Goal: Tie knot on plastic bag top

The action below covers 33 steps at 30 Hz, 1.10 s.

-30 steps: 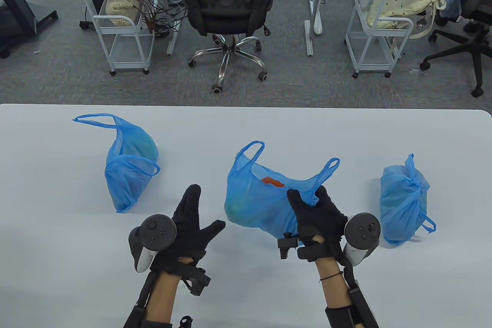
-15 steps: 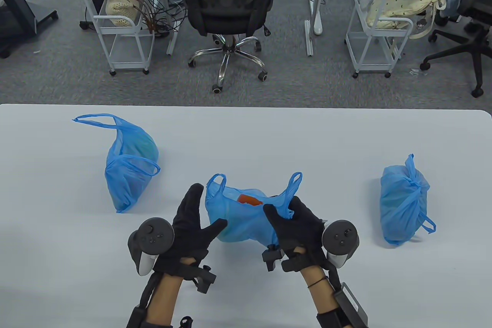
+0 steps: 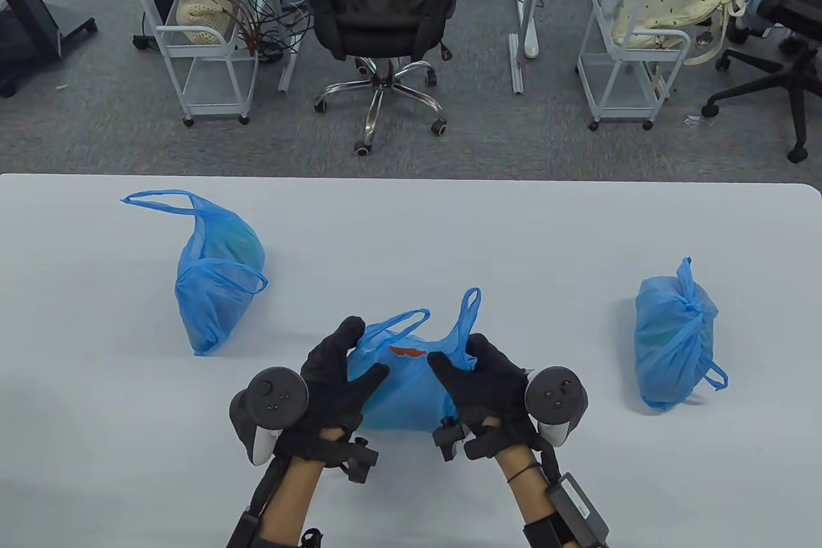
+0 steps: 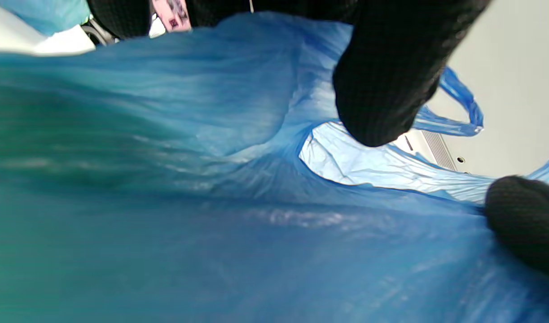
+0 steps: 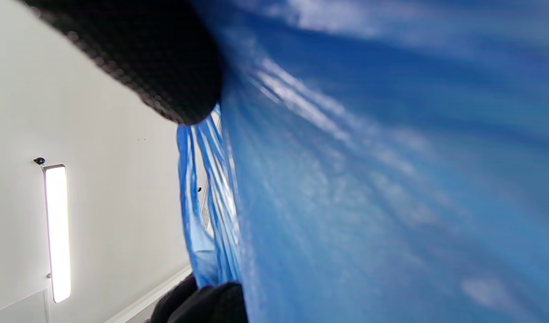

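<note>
The middle bag (image 3: 401, 390) sits on the white bench (image 3: 103, 445) at the lower centre of the table view, held between both hands. Its two handle loops stick up toward the top of the frame: the left loop (image 3: 395, 324) leans low and to the left, while the right loop (image 3: 470, 310) stands nearly upright.

The right hand (image 3: 485, 381) has its grip closed on the plastic at the base of the right loop, fingers curled over the bag's rim; the right wrist view shows a gloved fingertip (image 5: 166, 76) pressed against the blue film. The left hand (image 3: 337, 381) cups the bag's left side, with its fingertips at the base of the left loop and the thumb spread across the front. The left wrist view shows a fingertip (image 4: 382, 89) on the rim by the open mouth, though a firm pinch cannot be confirmed.

The coming move likely turns on the loops: each lies just above its own hand, and the bag's long axis runs left to right between them. To tie, the loops must cross over the open mouth.

An untied bag (image 3: 218, 278) lies at centre left, and a knotted bag (image 3: 674, 342) at right.
</note>
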### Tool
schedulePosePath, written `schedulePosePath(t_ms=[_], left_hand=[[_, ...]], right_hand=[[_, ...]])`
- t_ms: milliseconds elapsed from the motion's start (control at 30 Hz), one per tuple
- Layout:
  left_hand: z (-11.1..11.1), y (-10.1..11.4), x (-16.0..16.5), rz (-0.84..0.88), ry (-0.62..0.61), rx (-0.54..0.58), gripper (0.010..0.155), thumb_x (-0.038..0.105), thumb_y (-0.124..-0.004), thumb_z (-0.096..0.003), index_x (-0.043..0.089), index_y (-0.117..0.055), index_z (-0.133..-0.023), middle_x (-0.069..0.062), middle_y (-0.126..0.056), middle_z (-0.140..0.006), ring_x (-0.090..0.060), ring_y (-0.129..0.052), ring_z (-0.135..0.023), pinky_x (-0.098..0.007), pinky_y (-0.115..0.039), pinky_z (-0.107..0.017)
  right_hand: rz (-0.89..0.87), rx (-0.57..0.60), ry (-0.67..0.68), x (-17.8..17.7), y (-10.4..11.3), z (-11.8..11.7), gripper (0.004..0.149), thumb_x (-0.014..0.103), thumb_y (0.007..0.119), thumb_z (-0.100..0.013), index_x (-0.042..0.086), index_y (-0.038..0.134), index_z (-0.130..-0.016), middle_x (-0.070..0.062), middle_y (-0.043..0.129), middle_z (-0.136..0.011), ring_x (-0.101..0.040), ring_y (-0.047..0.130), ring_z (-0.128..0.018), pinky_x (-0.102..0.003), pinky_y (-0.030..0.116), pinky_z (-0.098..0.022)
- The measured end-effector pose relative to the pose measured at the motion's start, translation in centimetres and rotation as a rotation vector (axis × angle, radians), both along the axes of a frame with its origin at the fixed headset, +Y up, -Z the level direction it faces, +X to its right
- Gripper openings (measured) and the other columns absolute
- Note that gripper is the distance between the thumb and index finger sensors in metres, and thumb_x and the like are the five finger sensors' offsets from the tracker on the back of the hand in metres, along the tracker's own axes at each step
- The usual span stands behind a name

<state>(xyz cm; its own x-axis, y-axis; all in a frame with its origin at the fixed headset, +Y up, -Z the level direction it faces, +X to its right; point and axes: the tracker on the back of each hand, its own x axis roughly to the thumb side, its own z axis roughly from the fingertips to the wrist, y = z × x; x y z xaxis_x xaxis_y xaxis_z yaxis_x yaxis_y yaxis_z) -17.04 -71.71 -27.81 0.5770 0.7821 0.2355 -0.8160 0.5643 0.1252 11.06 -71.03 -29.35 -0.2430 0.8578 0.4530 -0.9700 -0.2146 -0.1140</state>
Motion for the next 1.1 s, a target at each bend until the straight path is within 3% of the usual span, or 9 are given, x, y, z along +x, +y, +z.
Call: schedulePosePath(t_ms=[167, 300, 367, 400, 500, 600, 767, 867, 1100], left_hand=[[0.2, 0.3, 0.5, -0.020, 0.000, 0.034, 0.057, 0.041, -0.093, -0.0464, 0.034, -0.074, -0.100, 0.015, -0.095, -0.070, -0.019, -0.094, -0.083, -0.065, -0.063, -0.072], [0.1, 0.2, 0.5, 0.016, -0.027, 0.019, 0.037, 0.042, -0.087, -0.0502, 0.039, -0.085, -0.087, 0.014, -0.095, -0.066, -0.020, -0.093, -0.080, -0.064, -0.063, -0.072], [0.1, 0.1, 0.3, 0.039, -0.037, 0.019, 0.035, 0.044, -0.083, -0.0515, 0.042, -0.084, -0.086, 0.015, -0.094, -0.068, -0.019, -0.092, -0.083, -0.063, -0.062, -0.073], [0.1, 0.0, 0.3, 0.056, -0.055, 0.012, 0.035, 0.045, -0.082, -0.0519, 0.044, -0.083, -0.087, 0.015, -0.094, -0.071, -0.020, -0.091, -0.085, -0.063, -0.062, -0.073], [0.0, -0.3, 0.3, 0.155, -0.122, -0.029, 0.035, 0.046, -0.078, -0.0537, 0.046, -0.079, -0.089, 0.013, -0.091, -0.087, -0.022, -0.086, -0.094, -0.063, -0.059, -0.075], [-0.1, -0.7, 0.4, 0.267, -0.206, -0.076, 0.036, 0.046, -0.075, -0.0556, 0.047, -0.075, -0.092, 0.009, -0.085, -0.101, -0.024, -0.081, -0.100, -0.064, -0.057, -0.076], [-0.2, -1.1, 0.7, 0.447, -0.304, -0.138, 0.037, 0.048, -0.068, -0.0575, 0.045, -0.069, -0.095, 0.009, -0.079, -0.111, -0.025, -0.075, -0.106, -0.066, -0.051, -0.077], [-0.2, -1.3, 0.7, 0.520, -0.323, -0.162, 0.038, 0.049, -0.066, -0.0577, 0.046, -0.067, -0.095, 0.011, -0.083, -0.109, -0.026, -0.072, -0.109, -0.067, -0.047, -0.078], [-0.4, -1.6, 0.9, 0.555, -0.350, -0.201, 0.038, 0.049, -0.063, -0.0578, 0.044, -0.065, -0.096, 0.015, -0.098, -0.090, -0.019, -0.082, -0.104, -0.067, -0.044, -0.078]], right_hand=[[-0.002, -0.032, 0.022, 0.2, 0.2, -0.2, 0.037, 0.030, 0.095, -0.043, 0.016, 0.077, -0.072, -0.008, 0.091, -0.070, -0.032, 0.102, -0.054, -0.060, 0.082, -0.044], [-0.003, -0.038, 0.006, 0.6, 0.2, -0.3, 0.043, 0.029, 0.094, -0.043, 0.014, 0.076, -0.079, -0.009, 0.091, -0.070, -0.032, 0.102, -0.055, -0.060, 0.082, -0.045], [-0.020, -0.057, 0.011, 0.7, 0.2, -0.5, 0.067, 0.030, 0.095, -0.042, 0.010, 0.063, -0.098, -0.005, 0.090, -0.069, -0.031, 0.102, -0.055, -0.059, 0.082, -0.045], [-0.030, -0.070, 0.030, 0.8, 0.1, -0.6, 0.071, 0.031, 0.095, -0.042, 0.012, 0.059, -0.101, -0.004, 0.090, -0.069, -0.031, 0.102, -0.056, -0.059, 0.081, -0.046], [-0.093, -0.132, 0.105, 0.9, -0.1, -0.8, 0.065, 0.033, 0.095, -0.044, 0.014, 0.067, -0.099, -0.007, 0.087, -0.073, -0.035, 0.095, -0.064, -0.064, 0.074, -0.051], [-0.154, -0.141, 0.119, 1.0, 0.2, -0.8, 0.047, 0.035, 0.094, -0.044, 0.021, 0.081, -0.088, -0.012, 0.081, -0.080, -0.040, 0.089, -0.071, -0.068, 0.068, -0.053], [-0.257, -0.148, 0.174, 1.1, 0.4, -0.8, 0.036, 0.033, 0.091, -0.047, 0.027, 0.081, -0.081, -0.017, 0.079, -0.094, -0.046, 0.085, -0.084, -0.069, 0.065, -0.056], [-0.274, -0.152, 0.210, 1.1, 0.3, -1.0, 0.036, 0.032, 0.088, -0.048, 0.028, 0.078, -0.083, -0.008, 0.093, -0.082, -0.039, 0.093, -0.080, -0.066, 0.066, -0.057], [-0.192, -0.143, 0.278, 0.3, 0.4, -1.0, 0.042, 0.027, 0.080, -0.050, 0.026, 0.071, -0.092, -0.002, 0.095, -0.069, -0.031, 0.100, -0.062, -0.065, 0.069, -0.054]])
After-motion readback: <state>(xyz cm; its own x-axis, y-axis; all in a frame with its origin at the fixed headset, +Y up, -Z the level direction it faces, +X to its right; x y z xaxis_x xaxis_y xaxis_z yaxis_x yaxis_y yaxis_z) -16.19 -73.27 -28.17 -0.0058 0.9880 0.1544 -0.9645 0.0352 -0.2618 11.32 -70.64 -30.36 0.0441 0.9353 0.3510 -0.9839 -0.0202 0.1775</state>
